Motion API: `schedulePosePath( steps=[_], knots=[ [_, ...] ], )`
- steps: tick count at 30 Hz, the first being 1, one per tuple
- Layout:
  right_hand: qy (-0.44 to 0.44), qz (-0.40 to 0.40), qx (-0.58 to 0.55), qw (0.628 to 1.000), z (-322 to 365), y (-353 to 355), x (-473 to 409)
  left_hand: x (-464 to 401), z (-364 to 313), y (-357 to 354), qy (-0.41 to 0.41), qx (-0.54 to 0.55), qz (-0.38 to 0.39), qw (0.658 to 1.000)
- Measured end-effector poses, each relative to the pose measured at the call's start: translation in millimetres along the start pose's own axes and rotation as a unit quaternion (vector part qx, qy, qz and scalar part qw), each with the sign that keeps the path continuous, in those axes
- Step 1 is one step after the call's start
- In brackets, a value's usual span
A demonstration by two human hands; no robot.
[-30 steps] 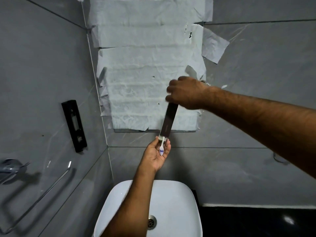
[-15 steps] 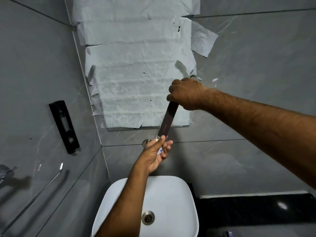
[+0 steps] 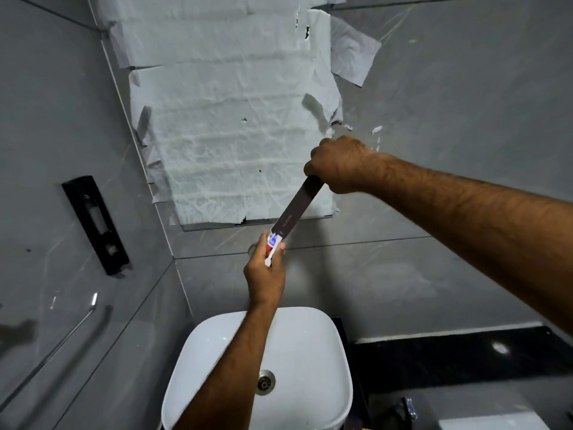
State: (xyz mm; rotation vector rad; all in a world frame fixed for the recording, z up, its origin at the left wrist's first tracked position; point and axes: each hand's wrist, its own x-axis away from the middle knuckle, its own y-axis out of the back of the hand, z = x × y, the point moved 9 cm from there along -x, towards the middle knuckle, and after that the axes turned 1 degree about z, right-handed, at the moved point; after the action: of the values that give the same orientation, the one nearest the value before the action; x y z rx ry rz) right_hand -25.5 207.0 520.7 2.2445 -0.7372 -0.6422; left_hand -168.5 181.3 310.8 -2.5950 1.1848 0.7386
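Observation:
A long dark brown box (image 3: 296, 209) marked as a dental kit slants in front of the wall above the basin. My right hand (image 3: 342, 164) grips its upper end. Out of its lower open end come a small white, red and blue toothpaste tube (image 3: 273, 242) and a white toothbrush handle (image 3: 269, 259). My left hand (image 3: 266, 276) is below the box and pinches these items between thumb and fingers.
A white wash basin (image 3: 310, 361) with a metal drain (image 3: 266, 377) sits below my arms. White paper (image 3: 229, 119) covers a mirror on the grey tiled wall. A black bracket (image 3: 96, 225) and a chrome towel bar (image 3: 62, 346) are on the left wall; a black counter (image 3: 465, 352) lies right.
My left hand has closed on the items at the box's lower end and drawn them out a little; the toothpaste tube now shows. The view tilted downward.

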Motion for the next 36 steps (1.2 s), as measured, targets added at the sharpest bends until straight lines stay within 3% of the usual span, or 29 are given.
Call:
schedulePosePath(
  steps=[3,7,12,14,17,21,26,29,32,36],
  knots=[
    [-0.012,0.002,-0.012,1.000,-3,-7,1,6,-11,4,-0.067,-0.076,-0.016,0.995],
    [-0.005,-0.004,-0.007,1.000,-4,-16,1,13,-14,-1,-0.086,-0.232,-0.003,0.969],
    [0.002,-0.062,-0.029,0.998,-9,-24,13,22,2,-13,-0.064,-0.333,0.093,0.936],
    [-0.034,-0.093,-0.063,0.993,-21,-36,26,29,17,-9,-0.065,-0.347,0.125,0.927],
    [-0.158,-0.081,-0.167,0.970,-47,-89,62,47,43,-3,-0.045,-0.322,0.150,0.934],
    [-0.334,-0.041,-0.363,0.869,-44,-199,135,81,78,-18,0.062,-0.207,0.199,0.956],
    [-0.435,-0.003,-0.542,0.720,17,-310,226,145,89,-92,0.149,-0.095,0.251,0.952],
    [-0.486,0.006,-0.589,0.646,50,-357,279,190,91,-148,0.197,-0.054,0.291,0.935],
    [-0.523,0.029,-0.619,0.585,75,-398,333,240,90,-202,0.183,-0.067,0.343,0.919],
    [-0.595,0.065,-0.594,0.537,95,-442,419,324,97,-258,0.192,-0.091,0.419,0.883]
  ],
)
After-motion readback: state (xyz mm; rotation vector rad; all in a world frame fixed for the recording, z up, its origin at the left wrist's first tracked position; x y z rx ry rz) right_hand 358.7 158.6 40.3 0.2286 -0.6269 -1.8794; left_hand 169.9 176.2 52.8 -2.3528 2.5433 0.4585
